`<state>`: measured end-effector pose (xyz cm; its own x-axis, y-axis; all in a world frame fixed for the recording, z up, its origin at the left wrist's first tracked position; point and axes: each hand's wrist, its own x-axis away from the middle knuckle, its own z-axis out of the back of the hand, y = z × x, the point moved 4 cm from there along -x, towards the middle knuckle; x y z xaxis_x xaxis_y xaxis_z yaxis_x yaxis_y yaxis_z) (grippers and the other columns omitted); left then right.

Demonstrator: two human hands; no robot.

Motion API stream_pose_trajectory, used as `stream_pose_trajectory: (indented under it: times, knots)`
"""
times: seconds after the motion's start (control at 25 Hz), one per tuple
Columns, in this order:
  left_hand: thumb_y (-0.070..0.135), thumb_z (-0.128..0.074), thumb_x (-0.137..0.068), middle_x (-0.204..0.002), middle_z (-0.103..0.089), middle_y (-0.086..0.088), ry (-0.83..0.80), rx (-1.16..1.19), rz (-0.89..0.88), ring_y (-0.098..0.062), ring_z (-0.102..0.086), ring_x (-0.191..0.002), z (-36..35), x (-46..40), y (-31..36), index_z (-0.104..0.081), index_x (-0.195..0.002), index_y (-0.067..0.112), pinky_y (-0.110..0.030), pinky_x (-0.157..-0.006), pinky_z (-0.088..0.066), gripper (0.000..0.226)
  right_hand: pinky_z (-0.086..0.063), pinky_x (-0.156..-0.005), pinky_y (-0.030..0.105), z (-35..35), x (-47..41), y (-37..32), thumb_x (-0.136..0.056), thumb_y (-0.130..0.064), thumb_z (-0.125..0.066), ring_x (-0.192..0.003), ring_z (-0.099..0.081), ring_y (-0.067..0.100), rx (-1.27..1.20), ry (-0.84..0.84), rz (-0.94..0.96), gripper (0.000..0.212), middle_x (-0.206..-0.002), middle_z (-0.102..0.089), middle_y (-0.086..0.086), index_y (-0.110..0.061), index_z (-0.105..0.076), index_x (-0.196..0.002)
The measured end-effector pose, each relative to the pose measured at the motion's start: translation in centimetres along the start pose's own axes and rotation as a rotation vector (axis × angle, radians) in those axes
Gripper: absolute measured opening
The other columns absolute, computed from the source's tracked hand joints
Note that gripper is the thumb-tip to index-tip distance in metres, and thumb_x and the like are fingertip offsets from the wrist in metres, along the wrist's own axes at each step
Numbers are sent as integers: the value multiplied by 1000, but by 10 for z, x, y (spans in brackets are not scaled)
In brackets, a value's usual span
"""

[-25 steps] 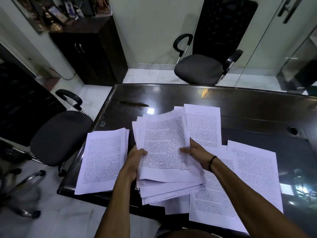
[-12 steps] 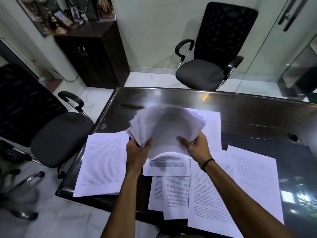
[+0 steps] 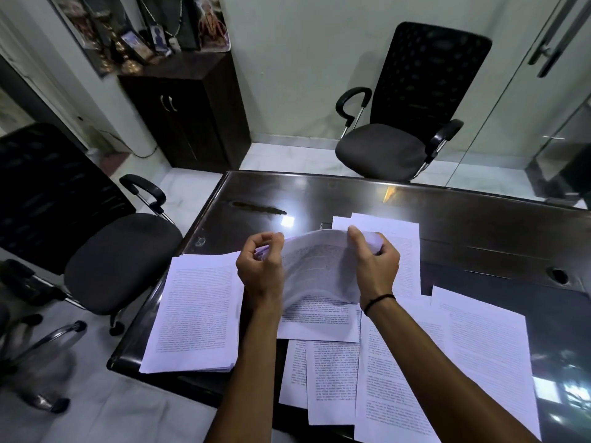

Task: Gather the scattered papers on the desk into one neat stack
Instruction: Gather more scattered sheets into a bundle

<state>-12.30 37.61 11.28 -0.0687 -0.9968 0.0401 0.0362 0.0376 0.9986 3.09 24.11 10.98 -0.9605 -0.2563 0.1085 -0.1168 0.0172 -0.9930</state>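
Hands [image 3: 260,270] [image 3: 377,266] grip bundle [image 3: 319,266]; print illegible.

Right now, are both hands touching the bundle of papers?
Touching. The head view shows the left hand and right hand each gripping a side of the raised bundle.

White papers [image 3: 195,311] with black print on a glossy dark desk [image 3: 319,193].
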Motion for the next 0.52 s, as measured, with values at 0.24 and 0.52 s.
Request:
stream_pose_trajectory:
  times: [0.24,0.52]
  knots:
    - [41,-68,-78,-80,-75,7,-74,40,-34,-9,-67,-77,1,-3,0,-72,-89,22,-40,-75,-55,23,-42,-68,22,-2,-6,2,-72,-34,-66,-68,-56,-1,-44,-41,-23,22,-71,-62,-16,-12,-62,-72]
    - [70,-71,-75,-107,-69,8,-382,-9,-168,-15,-67,-102,12,-21,-47,-59,-117,30,-41,-84,-59,59,-57,-72,23,6,-8,41,-62,-55,-81,-87,-68,8,-57,-352,-35,63,-96,-73,-5,-14,-68,-107]
